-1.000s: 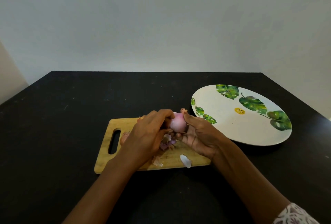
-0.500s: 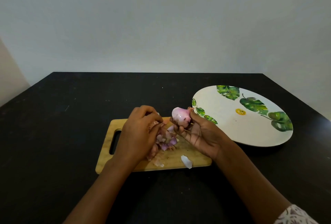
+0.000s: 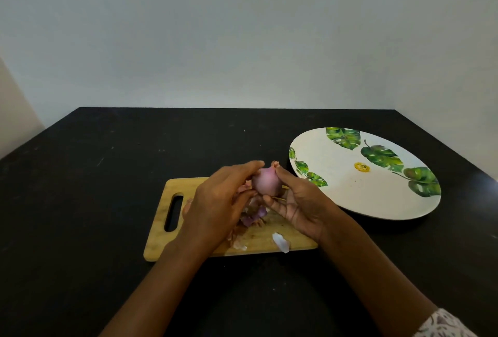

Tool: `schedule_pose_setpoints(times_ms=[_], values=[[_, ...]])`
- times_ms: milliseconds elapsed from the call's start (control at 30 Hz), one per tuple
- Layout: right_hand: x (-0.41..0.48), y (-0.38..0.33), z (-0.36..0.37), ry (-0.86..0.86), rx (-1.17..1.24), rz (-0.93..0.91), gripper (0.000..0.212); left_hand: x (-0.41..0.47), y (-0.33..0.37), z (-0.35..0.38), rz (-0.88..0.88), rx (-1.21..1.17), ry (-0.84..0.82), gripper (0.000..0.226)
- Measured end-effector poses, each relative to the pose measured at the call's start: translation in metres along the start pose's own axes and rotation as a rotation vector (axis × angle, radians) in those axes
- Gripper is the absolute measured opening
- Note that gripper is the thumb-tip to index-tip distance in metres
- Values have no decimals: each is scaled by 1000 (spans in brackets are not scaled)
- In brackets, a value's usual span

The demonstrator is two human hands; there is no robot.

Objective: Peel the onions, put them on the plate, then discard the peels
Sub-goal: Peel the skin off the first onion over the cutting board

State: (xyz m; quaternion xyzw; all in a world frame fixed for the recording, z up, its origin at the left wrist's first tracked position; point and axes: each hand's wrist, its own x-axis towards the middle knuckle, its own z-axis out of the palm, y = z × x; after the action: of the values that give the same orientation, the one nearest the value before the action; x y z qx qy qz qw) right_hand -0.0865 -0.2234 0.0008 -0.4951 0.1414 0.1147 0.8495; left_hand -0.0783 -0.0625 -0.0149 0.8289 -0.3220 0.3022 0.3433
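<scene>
A pinkish-purple onion point(image 3: 265, 181) is held up over the wooden cutting board point(image 3: 161, 239). My right hand point(image 3: 299, 201) grips it from the right, thumb near its top. My left hand point(image 3: 221, 199) reaches in from the left, with its fingertips on the onion's upper left side. Loose purple and pale peels point(image 3: 254, 219) lie on the board under my hands, and a white peel piece point(image 3: 280, 242) sits near the board's front edge. Part of another onion point(image 3: 187, 206) shows behind my left hand. The white leaf-patterned plate point(image 3: 336, 174) lies to the right with nothing on it.
The board and plate rest on a black table point(image 3: 94, 174) that ends at a pale wall behind. The board's handle slot point(image 3: 173, 212) faces left. A thin stick-like sliver point(image 3: 279, 198) pokes out between my right fingers.
My left hand, which had dropped to the peels on the board, has come back up to the onion. My right hand has kept hold of the onion and turned it slightly.
</scene>
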Motion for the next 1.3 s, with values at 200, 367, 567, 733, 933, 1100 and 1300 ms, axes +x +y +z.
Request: schedule_pose_setpoints(times_ms=[200,367,567,733,933,1100,1300], values=[[-2,-1,0,-20,0,29,32,0,3,0,62,44,-8,25],[-2,-2,-3,-32,-39,46,26,1,5,1,128,109,-92,16],[-3,-2,-2,-10,-70,66,26,0,-3,2,40,37,-183,6],[-4,-2,-2,4,-29,73,26,0,-1,0,67,45,-162,2],[-2,-3,-2,-11,92,91,29,2,5,-2,126,35,-84,7],[-3,-3,0,-77,264,171,32,1,8,-3,126,51,-29,14],[-4,-6,1,-155,394,186,37,0,6,-1,59,-7,55,8]])
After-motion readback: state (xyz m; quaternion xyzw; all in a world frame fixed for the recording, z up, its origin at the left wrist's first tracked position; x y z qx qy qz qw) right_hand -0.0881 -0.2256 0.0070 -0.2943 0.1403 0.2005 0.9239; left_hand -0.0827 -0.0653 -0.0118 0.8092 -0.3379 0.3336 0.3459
